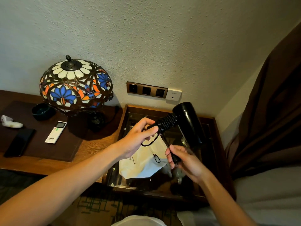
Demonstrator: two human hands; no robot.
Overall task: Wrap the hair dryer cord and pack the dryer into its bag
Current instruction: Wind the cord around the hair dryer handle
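The black hair dryer (187, 121) is tilting, its cord (166, 123) coiling its handle; the cream bag (141, 162) is lying below.

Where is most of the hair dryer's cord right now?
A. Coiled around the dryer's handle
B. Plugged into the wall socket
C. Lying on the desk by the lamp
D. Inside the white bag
A: the black cord sits in tight coils around the handle of the hair dryer.

dryer (187, 121) showing glossy black plastic | bag (143, 165) looking matt cream cloth | bench (91, 149) showing grained wood | wall (146, 38) looking rough plaster
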